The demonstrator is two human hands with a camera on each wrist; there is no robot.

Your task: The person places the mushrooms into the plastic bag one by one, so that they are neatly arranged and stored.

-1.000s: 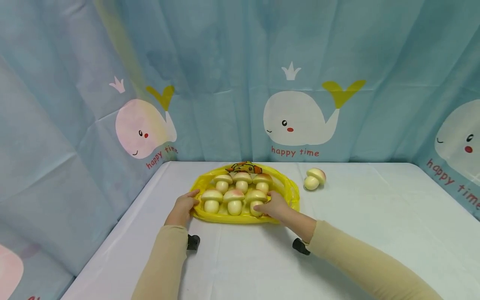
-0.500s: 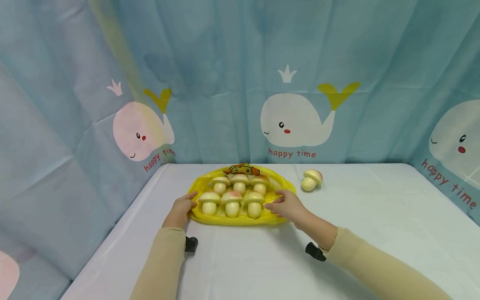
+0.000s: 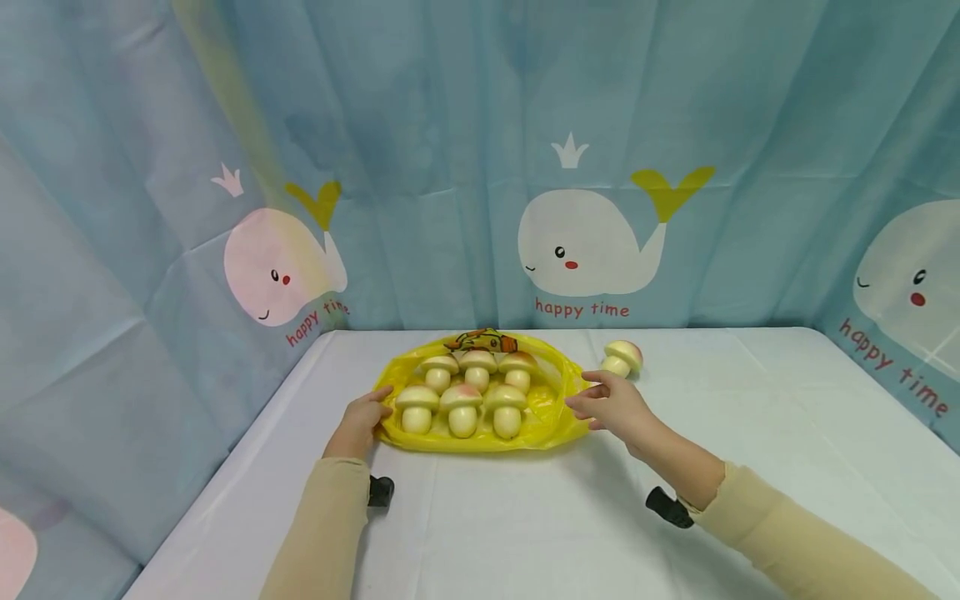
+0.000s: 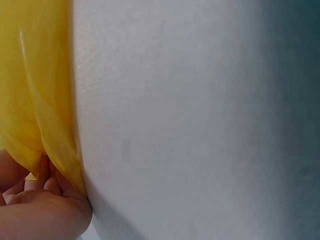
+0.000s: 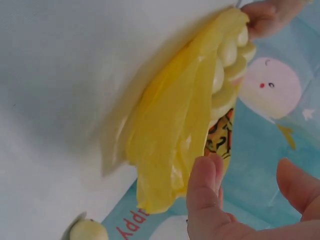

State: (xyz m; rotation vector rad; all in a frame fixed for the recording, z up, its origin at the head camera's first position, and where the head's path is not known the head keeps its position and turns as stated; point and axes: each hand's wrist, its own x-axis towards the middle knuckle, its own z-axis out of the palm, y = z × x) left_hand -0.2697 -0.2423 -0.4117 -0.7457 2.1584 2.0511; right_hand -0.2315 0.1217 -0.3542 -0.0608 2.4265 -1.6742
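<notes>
A yellow plastic bag [image 3: 551, 432] lies with its mouth spread wide on the table. Inside stand several toy mushrooms [image 3: 462, 408] in two rows, with pale stems and cream-green caps tinged pink. My left hand [image 3: 358, 422] pinches the bag's left rim; the left wrist view shows the fingers curled at the yellow film [image 4: 37, 75]. Beside the right rim is my right hand [image 3: 618, 410], thumb and fingers apart with nothing between them, as the right wrist view confirms. Just behind that hand a single mushroom [image 3: 621, 357] lies tilted on the table, its lower part partly covered.
A white cloth covers the table [image 3: 480, 525]. Blue curtains [image 3: 420, 167] printed with whales hang behind it and along the left side. A cartoon print [image 3: 483, 340] marks the bag's back rim. Black wrist cameras [image 3: 669, 507] sit under the sleeves.
My right hand has let go of the front right mushroom in the bag, then moved right past the bag's rim towards the lone mushroom. The left hand stays at the left rim.
</notes>
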